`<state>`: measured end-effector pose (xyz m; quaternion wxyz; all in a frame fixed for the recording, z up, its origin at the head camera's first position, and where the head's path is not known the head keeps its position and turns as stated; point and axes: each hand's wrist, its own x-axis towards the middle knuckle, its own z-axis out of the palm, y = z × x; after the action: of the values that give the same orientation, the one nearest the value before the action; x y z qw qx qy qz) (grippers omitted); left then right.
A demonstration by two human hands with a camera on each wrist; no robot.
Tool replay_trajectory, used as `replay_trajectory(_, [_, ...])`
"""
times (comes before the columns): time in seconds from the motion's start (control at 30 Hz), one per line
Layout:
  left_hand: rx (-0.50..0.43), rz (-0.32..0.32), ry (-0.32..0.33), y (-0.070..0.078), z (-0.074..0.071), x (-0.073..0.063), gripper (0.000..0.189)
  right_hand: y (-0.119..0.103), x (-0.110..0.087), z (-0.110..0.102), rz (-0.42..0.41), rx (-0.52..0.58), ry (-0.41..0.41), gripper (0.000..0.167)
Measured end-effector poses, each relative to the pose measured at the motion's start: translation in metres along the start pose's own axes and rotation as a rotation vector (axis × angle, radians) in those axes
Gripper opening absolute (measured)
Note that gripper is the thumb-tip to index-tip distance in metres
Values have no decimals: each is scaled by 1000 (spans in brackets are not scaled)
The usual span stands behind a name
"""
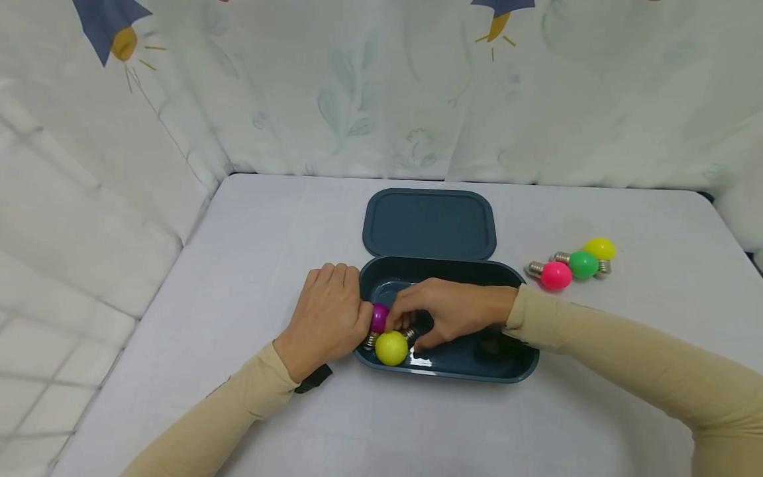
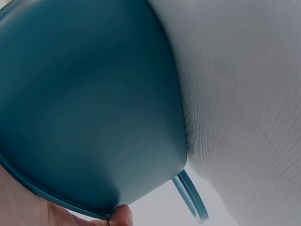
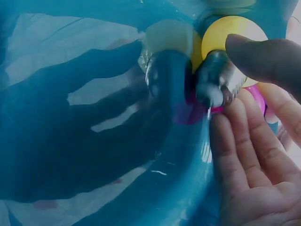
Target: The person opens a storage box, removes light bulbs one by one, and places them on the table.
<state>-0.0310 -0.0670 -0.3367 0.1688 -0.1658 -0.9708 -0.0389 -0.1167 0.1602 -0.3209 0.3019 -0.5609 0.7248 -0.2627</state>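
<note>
A dark blue plastic box (image 1: 471, 371) stands on the table. My left hand (image 1: 328, 315) grips its left rim; in the left wrist view its fingertip (image 2: 121, 215) shows under the rim, beside the outer wall. Inside the box, at the left end, a yellow light bulb (image 1: 391, 349) lies next to a purple light bulb (image 1: 379, 318). My right hand (image 1: 450, 308) reaches into the box and holds the yellow bulb, its thumb (image 3: 258, 56) on the bulb near the metal base. Part of the purple bulb is hidden behind my fingers.
Behind the box lies a matching flat lid (image 1: 429, 224). To the right, a pink bulb (image 1: 556, 276), a green bulb (image 1: 583, 264) and another yellow bulb (image 1: 601, 248) lie close together on the white tablecloth (image 1: 286, 225). A patterned curtain (image 1: 393, 99) hangs behind the table.
</note>
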Motion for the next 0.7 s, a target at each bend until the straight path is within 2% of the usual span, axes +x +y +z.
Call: replay_trajectory(0.7, [-11,-6,0,1,0,0,20,6,3,3,65,130,-57,43])
